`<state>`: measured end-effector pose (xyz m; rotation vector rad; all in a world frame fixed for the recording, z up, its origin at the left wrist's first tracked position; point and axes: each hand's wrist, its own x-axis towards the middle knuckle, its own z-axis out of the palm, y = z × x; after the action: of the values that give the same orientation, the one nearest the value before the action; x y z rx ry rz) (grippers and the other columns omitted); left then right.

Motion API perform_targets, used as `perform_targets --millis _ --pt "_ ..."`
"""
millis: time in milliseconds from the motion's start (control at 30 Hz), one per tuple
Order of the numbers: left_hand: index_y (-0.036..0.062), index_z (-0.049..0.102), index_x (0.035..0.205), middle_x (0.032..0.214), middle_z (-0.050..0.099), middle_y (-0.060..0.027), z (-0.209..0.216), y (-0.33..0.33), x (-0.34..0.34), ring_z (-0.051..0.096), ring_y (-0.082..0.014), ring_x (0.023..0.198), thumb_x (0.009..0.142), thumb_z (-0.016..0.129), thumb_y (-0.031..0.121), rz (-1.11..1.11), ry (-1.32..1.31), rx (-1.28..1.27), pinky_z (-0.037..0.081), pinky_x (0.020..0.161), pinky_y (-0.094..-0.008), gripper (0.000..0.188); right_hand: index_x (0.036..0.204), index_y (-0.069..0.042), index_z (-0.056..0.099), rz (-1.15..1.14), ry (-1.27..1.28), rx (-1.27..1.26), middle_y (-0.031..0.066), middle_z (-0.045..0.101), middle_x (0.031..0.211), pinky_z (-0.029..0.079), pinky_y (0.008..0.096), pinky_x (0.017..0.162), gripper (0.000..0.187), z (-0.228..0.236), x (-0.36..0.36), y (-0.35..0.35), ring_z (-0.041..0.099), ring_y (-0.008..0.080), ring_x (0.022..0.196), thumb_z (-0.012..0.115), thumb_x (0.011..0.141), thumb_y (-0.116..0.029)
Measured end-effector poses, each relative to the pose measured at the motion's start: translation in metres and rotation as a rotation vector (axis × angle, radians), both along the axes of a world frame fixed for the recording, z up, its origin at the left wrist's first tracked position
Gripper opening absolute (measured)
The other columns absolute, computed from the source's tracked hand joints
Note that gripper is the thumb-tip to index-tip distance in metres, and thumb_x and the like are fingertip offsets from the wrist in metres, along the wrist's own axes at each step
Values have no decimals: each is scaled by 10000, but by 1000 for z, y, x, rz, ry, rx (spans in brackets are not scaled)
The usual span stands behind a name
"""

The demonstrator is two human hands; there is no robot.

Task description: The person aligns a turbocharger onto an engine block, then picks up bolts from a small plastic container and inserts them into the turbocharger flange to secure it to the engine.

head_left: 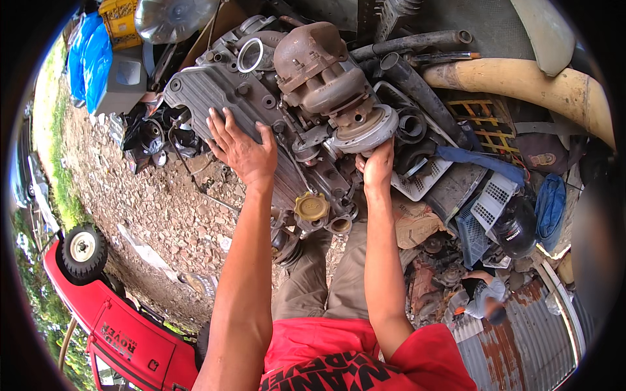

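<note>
My left hand lies with fingers spread on the ribbed grey valve cover of an engine. A rusty brown turbocharger stands on the engine's right side. Its round silvery housing faces me. My right hand grips the lower edge of that housing from beneath, fingers curled and partly hidden by it. A yellowish oil filler cap sits at the near end of the engine, between my forearms. A pale metal ring opening shows at the far side.
Thick black pipes and a large tan curved tube lie to the right. White plastic baskets stand nearer. Another person is low at the right among scrap parts. Stony ground and a red vehicle are at left.
</note>
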<state>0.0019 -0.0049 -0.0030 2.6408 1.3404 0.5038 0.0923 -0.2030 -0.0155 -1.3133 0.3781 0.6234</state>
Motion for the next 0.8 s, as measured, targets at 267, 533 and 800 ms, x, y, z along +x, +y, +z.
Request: perform_targets --millis 267,533,800 --pt "47 355 1396 1516 283 -166 1 -1 0 204 -311 1436 836 577 279 0 13 5 111 1161 -495 646 1376 -39 283 -19 -203 -170 118 494 1009 390 262 653 475 3 -16 5 474 145 779 322 1037 -370" --pt "43 354 1397 1513 286 -172 0 -1 0 204 -316 1435 838 584 269 -9 9 27 111 1163 -484 645 1386 61 193 32 -837 -228 245 307 1414 337 383 1057 603 -12 -31 -1 408 284 1270 554 974 -190" --pt "39 351 1400 1517 281 -174 -1 -1 1 201 -313 1437 844 582 272 -24 15 39 113 1164 -474 646 1392 50 219 232 -1080 -434 237 274 1445 369 403 1020 685 -25 -20 -21 421 329 1265 660 879 -62"
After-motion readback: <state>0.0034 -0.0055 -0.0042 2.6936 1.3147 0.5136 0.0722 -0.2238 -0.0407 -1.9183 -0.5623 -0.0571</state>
